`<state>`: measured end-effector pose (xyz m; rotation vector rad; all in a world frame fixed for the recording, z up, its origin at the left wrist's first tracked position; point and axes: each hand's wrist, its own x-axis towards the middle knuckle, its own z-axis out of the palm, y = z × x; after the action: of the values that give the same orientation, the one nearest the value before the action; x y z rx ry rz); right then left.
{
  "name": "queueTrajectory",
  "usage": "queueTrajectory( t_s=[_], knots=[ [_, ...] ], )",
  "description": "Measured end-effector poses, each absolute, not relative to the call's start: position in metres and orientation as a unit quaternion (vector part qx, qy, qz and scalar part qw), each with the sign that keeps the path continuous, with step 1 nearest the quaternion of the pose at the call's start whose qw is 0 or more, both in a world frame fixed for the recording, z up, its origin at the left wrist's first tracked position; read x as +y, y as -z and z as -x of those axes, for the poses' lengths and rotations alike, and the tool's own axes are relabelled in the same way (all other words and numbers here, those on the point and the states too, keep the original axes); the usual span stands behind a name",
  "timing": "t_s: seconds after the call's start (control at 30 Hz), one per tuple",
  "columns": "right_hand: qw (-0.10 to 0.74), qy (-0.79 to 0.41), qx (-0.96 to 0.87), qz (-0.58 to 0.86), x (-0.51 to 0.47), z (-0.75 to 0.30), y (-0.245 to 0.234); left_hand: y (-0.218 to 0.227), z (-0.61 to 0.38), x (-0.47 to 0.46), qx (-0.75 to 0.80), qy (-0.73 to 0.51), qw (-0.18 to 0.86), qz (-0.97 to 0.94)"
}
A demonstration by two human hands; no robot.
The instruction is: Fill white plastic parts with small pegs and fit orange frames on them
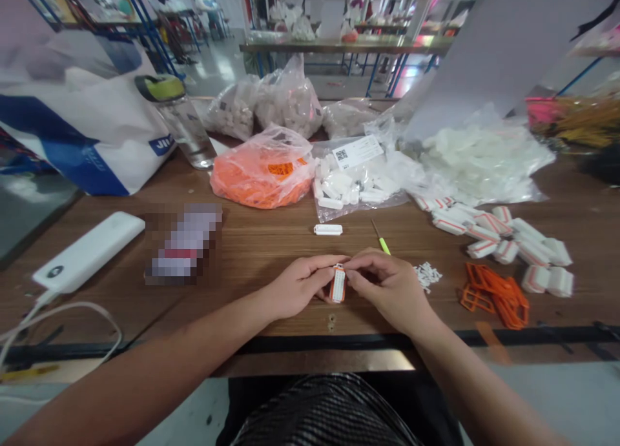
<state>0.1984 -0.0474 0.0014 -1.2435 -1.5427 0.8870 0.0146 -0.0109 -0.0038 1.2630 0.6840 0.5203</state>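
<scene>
Both hands meet over the near middle of the wooden table [252, 252]. My left hand [298, 284] and my right hand [387, 284] pinch a small white plastic piece with an orange frame [338, 284] between their fingertips, holding it upright. A single white plastic piece [328, 229] lies on the table just beyond the hands. A thin tool with a green handle [380, 239] lies behind my right hand. Tiny white bits [427, 275] are scattered right of my right hand.
Loose orange frames [498, 294] and finished white-and-orange pieces [504, 239] lie at the right. Bags of orange parts [264, 168] and white parts [353, 181] sit behind. A white power bank [90, 252] with cable, a water bottle [181, 120] and a white-blue bag [92, 136] stand left.
</scene>
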Motion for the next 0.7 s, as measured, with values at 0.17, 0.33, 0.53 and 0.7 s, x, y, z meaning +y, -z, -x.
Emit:
queueTrajectory(
  t_s=[0.17,0.33,0.53,0.7],
  knots=[
    [0.456,-0.395,-0.607,0.517,-0.0473,-0.2014,-0.0009,0.004,-0.0141,-0.0105,0.299,-0.242,0.719,-0.579],
    [0.418,-0.384,-0.641,0.517,-0.0481,-0.2007,0.002,0.0025,-0.0145,-0.009,0.302,-0.237,0.732,-0.562],
    [0.426,-0.399,-0.634,0.507,-0.0481,-0.1958,0.0027,0.005,-0.0181,-0.011,0.347,-0.294,0.755,-0.474],
    [0.422,-0.477,-0.582,0.507,-0.0484,-0.1966,0.001,0.01,-0.0199,-0.0114,0.348,-0.34,0.76,-0.431]
  ],
)
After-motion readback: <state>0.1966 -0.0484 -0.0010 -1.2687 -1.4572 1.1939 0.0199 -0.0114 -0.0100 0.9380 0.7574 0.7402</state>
